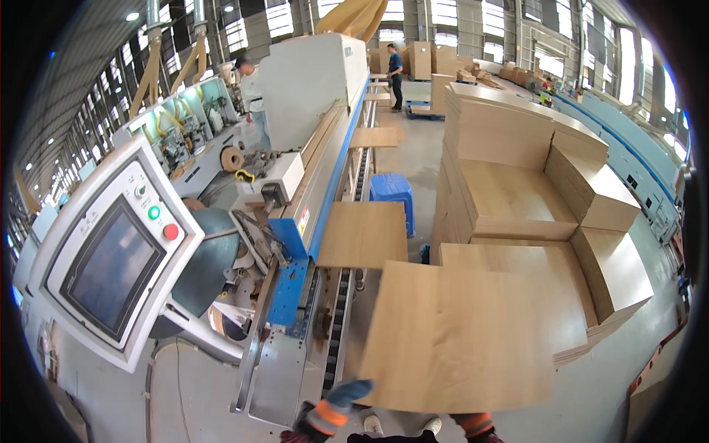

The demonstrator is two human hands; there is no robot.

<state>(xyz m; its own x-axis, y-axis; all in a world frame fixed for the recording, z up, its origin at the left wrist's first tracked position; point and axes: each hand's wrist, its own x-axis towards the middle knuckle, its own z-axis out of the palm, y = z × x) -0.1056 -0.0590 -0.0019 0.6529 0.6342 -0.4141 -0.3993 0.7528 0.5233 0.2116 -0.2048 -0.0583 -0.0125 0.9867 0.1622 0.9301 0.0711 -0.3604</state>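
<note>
A wood-grain panel (458, 340) is held level in front of me, with its right part blurred. My left hand (340, 406), in a blue-grey glove with an orange band, is at its near left corner. The glove's tip overlaps the panel's edge, and the other fingers are not clear. My right hand reaches under the near edge; only its orange-banded cuff (476, 424) shows, and the panel hides the fingers. Just beyond lies another wood-grain panel (362, 232) on the machine's roller track (338, 332).
To the left stands an edge-processing machine (325, 140) with a control screen (111, 266) and a blue guide plate (288, 292). Tall panel stacks (502, 133) rise on the right. A blue plastic stool (394, 193) sits between. Two people (396, 77) (255, 100) stand farther back.
</note>
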